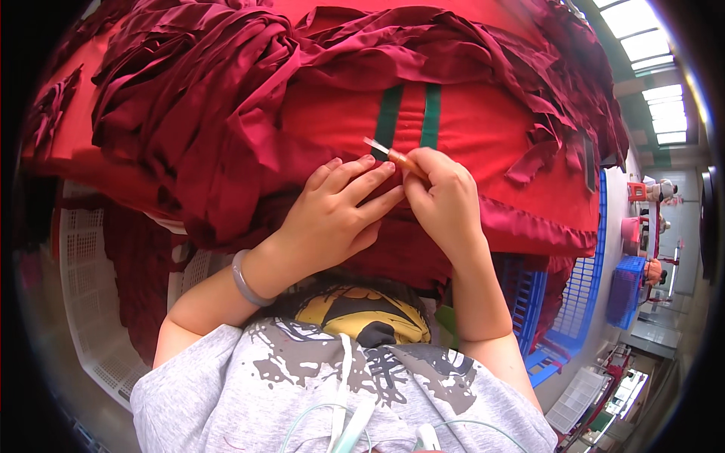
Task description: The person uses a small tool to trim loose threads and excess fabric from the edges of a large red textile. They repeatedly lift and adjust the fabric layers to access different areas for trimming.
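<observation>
My right hand (445, 198) pinches a small orange-handled tool (399, 158) with a slim, pale metal tip; its exact kind is too small to tell. The tip points up and left over the red-covered work surface (332, 113), beside a dark green strip (389, 113). Close by on the left, my left hand (332, 208) lies palm down with its fingers stretched, the fingertips near the tool. Dark red satiny cloth (279, 170) spreads under and around the left hand. A second green strip (431, 113) runs alongside the first, with pleated red cloth between them.
Heaped dark red fabric strips (204, 90) cover the left and far side of the surface. White plastic baskets (87, 272) stand below on the left. A blue crate (578, 302) stands at the right edge. Farther right, other people (664, 189) are near more crates.
</observation>
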